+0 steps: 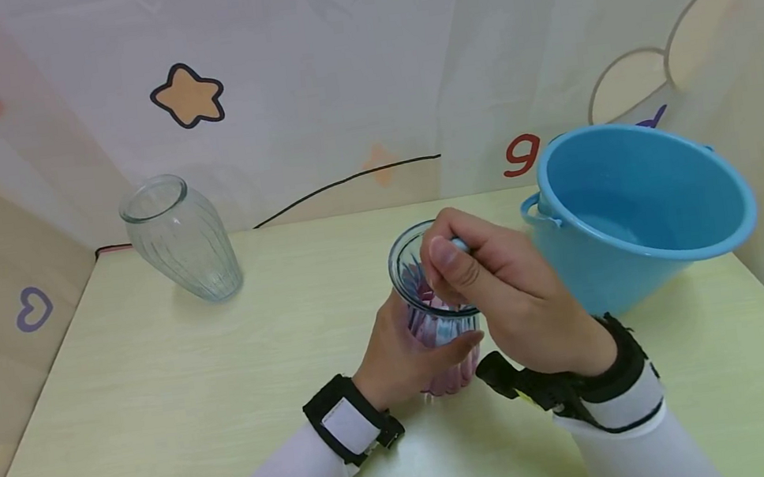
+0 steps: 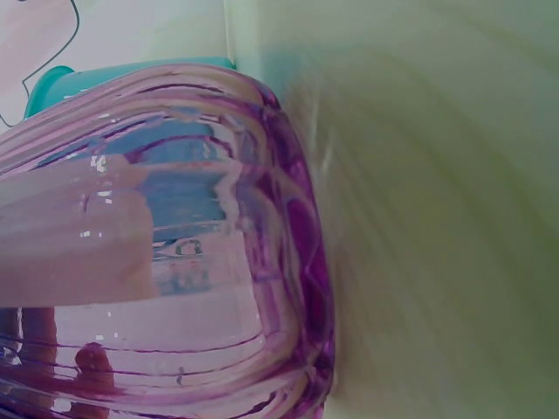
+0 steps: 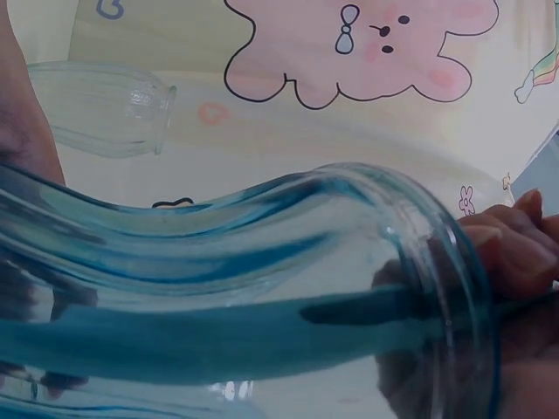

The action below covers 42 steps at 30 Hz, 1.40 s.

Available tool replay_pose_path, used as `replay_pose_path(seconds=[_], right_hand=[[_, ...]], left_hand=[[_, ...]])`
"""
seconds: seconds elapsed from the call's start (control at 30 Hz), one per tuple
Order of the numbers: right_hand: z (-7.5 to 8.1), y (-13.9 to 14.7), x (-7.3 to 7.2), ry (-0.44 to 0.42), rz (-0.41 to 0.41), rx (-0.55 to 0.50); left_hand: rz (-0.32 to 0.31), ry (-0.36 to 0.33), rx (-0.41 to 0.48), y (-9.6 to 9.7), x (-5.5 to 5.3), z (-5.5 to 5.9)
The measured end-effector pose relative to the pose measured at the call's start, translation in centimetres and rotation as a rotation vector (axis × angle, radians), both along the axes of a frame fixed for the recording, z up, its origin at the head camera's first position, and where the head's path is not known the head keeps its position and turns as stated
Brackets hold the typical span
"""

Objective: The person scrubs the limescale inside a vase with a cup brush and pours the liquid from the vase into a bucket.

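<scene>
My left hand (image 1: 403, 355) grips a ribbed glass vase (image 1: 442, 330) around its body, thumb across the near side. The vase shades from blue at its flared rim to purple at the base, which stands at the tabletop. Over the mouth, my right hand (image 1: 514, 298) holds a light-blue handle (image 1: 460, 245) in curled fingers. In the right wrist view, a long blue shaft (image 3: 192, 345) runs through the vase from the right fingers (image 3: 515, 249). I cannot tell what kind of tool it is. The left wrist view shows the purple vase bottom (image 2: 310, 262) close up.
A clear ribbed glass vase (image 1: 193, 250) stands at the back left of the pale table (image 1: 161, 425). Right of my hands is a light-blue bucket (image 1: 582, 266) with its mouth facing up. A printed cloth backdrop (image 1: 333, 69) rises behind the table and at both sides.
</scene>
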State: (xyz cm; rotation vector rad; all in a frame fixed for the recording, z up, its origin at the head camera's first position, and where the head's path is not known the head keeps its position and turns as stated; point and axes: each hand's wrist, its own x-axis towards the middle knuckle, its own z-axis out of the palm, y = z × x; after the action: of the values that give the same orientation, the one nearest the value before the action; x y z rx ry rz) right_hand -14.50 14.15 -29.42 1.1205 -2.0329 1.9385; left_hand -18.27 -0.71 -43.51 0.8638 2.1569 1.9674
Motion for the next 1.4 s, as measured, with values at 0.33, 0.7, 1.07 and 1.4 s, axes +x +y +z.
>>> replay_pose_path(seconds=[0.33, 0.7, 1.07, 1.4], right_hand=[[0.0, 0.0, -0.5, 0.017, -0.06, -0.111], [0.1, 0.4, -0.8, 0.046, -0.056, -0.352], [-0.2, 0.4, -1.1, 0.081, -0.027, -0.489], [0.1, -0.1, -0.7, 0.036, -0.01, -0.378]], left_hand=[[-0.025, -0.006, 0.033, 0.1, -0.1, -0.1], [0.027, 0.022, -0.048, 0.1, -0.2, -0.2], [0.053, 0.037, -0.077, 0.2, -0.1, 0.0], [0.04, 0.011, -0.08, 0.1, -0.1, -0.1]])
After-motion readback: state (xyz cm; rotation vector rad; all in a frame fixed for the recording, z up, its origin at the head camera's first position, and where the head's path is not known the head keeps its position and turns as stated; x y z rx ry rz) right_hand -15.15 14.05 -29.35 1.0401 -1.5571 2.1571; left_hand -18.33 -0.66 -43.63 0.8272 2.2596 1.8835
